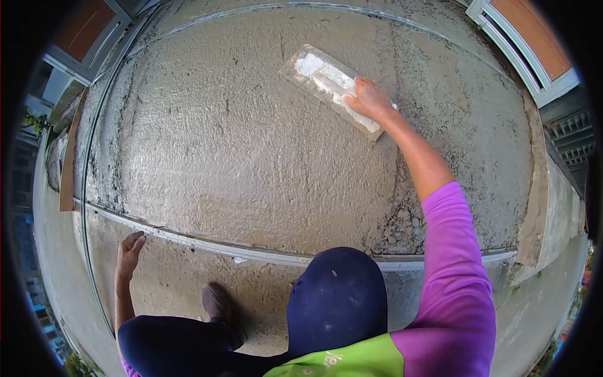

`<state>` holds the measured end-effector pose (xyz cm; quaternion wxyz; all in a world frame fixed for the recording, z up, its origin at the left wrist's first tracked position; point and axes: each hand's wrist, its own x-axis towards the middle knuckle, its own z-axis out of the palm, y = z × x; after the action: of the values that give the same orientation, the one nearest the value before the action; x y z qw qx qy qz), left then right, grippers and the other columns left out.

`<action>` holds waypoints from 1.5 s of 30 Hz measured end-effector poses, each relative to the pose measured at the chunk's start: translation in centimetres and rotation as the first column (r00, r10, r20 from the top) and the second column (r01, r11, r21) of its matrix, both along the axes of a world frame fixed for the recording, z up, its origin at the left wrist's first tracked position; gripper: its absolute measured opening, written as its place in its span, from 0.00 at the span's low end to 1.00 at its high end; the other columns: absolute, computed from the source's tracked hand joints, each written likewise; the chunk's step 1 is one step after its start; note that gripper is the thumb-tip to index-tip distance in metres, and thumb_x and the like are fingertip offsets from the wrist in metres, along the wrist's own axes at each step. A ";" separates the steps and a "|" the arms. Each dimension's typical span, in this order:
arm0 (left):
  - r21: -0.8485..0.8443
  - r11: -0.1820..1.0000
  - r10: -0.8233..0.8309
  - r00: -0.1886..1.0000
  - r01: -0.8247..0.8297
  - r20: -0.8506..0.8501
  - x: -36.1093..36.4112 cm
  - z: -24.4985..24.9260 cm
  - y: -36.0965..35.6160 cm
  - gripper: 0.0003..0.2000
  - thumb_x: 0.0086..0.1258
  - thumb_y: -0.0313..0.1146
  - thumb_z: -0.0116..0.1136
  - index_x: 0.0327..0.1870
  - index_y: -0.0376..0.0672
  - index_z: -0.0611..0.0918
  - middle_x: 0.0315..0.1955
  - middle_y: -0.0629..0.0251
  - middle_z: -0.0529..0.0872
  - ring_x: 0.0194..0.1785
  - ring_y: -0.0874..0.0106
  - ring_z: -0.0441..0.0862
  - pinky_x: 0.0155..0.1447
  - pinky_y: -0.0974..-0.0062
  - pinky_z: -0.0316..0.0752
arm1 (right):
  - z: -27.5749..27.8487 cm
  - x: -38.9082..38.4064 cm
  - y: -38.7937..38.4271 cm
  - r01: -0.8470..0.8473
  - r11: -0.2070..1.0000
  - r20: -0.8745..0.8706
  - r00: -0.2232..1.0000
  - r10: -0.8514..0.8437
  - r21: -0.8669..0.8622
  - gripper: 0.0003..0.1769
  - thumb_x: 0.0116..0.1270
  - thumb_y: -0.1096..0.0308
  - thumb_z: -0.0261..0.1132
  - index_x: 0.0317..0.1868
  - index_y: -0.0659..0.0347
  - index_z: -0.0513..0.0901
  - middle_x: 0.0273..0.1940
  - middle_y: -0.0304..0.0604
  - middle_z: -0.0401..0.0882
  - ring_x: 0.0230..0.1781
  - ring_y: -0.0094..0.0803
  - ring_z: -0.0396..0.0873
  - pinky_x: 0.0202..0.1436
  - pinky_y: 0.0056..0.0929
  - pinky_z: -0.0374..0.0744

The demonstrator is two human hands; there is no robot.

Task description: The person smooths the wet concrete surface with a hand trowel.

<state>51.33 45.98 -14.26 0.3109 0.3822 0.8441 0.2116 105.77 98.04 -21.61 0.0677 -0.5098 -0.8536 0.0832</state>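
Observation:
My right hand (pixel 372 100) is closed around the handle of a float trowel (pixel 314 68), a long rectangular blade smeared with white and grey residue. The blade lies slantwise over the wet grey concrete (pixel 226 138), which looks rough and glossy around it. Close to the near metal edging strip (pixel 188 241), my left hand (pixel 129 252) hangs on the left with its fingers curled together and nothing visible in them.
A dark hose or cable (pixel 84 169) runs down the left side. Loose gravel (pixel 402 227) shows near the strip by my right arm. Framed brown panels (pixel 531 38) stand at the top corners. A board (pixel 535 182) borders the right edge. My shoe (pixel 218 305) is below the strip.

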 end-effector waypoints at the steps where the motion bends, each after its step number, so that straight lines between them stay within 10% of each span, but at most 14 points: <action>1: -0.022 1.000 0.008 1.000 -0.009 -0.022 0.6 0.6 0.0 0.24 0.77 0.42 0.60 0.61 0.27 0.81 0.53 0.51 0.87 0.60 0.66 0.81 0.67 0.69 0.71 | 0.3 -0.2 1.9 0.040 0.999 0.004 0.999 -0.040 0.004 0.29 0.66 0.51 0.67 0.55 0.70 0.79 0.54 0.62 0.82 0.57 0.55 0.82 0.60 0.47 0.81; 13: -0.104 0.991 0.060 0.982 -0.079 -0.178 -0.7 2.4 -4.7 0.24 0.74 0.44 0.61 0.58 0.29 0.83 0.54 0.46 0.87 0.60 0.60 0.82 0.65 0.67 0.73 | 1.2 8.2 11.8 0.527 0.846 -0.158 0.831 -0.533 -0.083 0.32 0.64 0.46 0.67 0.54 0.70 0.85 0.54 0.62 0.85 0.56 0.54 0.84 0.60 0.46 0.80; 32: -0.098 0.957 0.264 0.960 -0.272 -0.095 -8.4 -3.3 -11.5 0.23 0.74 0.43 0.62 0.58 0.29 0.84 0.51 0.54 0.89 0.57 0.66 0.82 0.64 0.71 0.72 | 3.0 -4.7 14.0 0.515 0.852 -0.065 0.851 -0.522 -0.099 0.31 0.65 0.45 0.65 0.54 0.66 0.87 0.57 0.60 0.84 0.60 0.54 0.82 0.63 0.47 0.79; 45: -0.124 0.925 0.371 0.924 -0.360 0.089 -9.0 -6.2 -11.9 0.26 0.76 0.44 0.61 0.64 0.28 0.80 0.54 0.55 0.87 0.61 0.68 0.79 0.68 0.70 0.68 | 1.3 -21.9 6.9 0.107 0.992 -0.030 0.994 -0.109 -0.066 0.31 0.64 0.50 0.68 0.55 0.72 0.82 0.55 0.63 0.84 0.58 0.53 0.83 0.61 0.46 0.80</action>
<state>42.29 34.06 -20.49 0.3320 0.1888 0.8920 0.2418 83.84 104.99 -20.35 0.0698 -0.5556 -0.8205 0.1153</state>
